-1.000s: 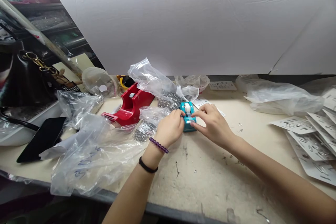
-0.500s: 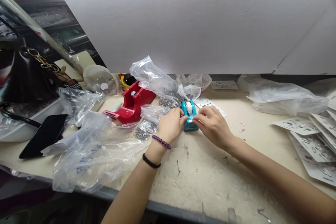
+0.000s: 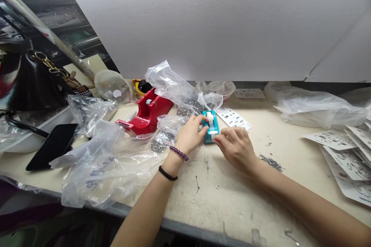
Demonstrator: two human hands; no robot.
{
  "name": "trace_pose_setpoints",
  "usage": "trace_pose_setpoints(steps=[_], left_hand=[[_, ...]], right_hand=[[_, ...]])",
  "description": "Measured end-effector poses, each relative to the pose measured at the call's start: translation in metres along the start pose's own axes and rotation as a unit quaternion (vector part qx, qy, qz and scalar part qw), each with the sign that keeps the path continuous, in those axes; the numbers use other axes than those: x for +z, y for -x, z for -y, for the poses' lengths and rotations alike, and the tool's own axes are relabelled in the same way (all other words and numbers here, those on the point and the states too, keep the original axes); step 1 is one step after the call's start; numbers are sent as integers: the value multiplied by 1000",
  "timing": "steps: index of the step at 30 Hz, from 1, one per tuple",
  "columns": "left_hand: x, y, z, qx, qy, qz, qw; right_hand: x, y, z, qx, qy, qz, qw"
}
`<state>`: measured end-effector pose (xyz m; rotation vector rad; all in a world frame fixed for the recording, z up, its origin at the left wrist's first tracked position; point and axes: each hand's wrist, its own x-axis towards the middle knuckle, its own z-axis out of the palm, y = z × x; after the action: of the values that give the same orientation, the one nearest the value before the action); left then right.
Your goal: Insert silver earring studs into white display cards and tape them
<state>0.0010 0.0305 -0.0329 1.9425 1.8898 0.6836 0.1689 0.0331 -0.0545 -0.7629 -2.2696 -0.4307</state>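
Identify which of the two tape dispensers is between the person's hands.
The small teal tape dispenser, held between the left hand and right hand; the larger red tape dispenser sits away to the left, untouched.

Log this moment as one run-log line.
left hand: fingers on teal tape dispenser | right hand: fingers at its near end | nearby: red tape dispenser, printed card

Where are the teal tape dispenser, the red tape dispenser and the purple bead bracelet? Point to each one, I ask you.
Teal tape dispenser (image 3: 207,139), head view, on its teal base.
Red tape dispenser (image 3: 150,114), head view, on its red body.
Purple bead bracelet (image 3: 179,153), head view, on the beads at the left wrist.
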Motion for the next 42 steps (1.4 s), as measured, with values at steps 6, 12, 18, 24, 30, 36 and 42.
trace_pose_setpoints(steps=[6, 12, 18, 24, 30, 36, 42], left_hand=[[0, -1, 1, 2, 10, 2, 1000], [1, -2, 2, 3, 21, 5, 1000], [3, -2, 4, 2, 35, 3, 999], [4, -1, 1, 45, 26, -23, 998], [6, -3, 5, 86, 30, 10, 996], [5, -5, 7, 89, 34, 14, 995], [-6, 9, -18, 77, 44, -33, 996]], right_hand=[[0, 4, 0, -7, 11, 1, 1000], [-1, 7, 0, 10, -13, -25, 1000], [8, 10, 0, -15, -3, -2, 1000], [12, 6, -3, -5, 11, 52, 999], [10, 7, -8, -42, -7, 115, 992], [-12, -3, -33, 80, -277, 102, 952], [-23, -7, -90, 313, -405, 116, 851]])
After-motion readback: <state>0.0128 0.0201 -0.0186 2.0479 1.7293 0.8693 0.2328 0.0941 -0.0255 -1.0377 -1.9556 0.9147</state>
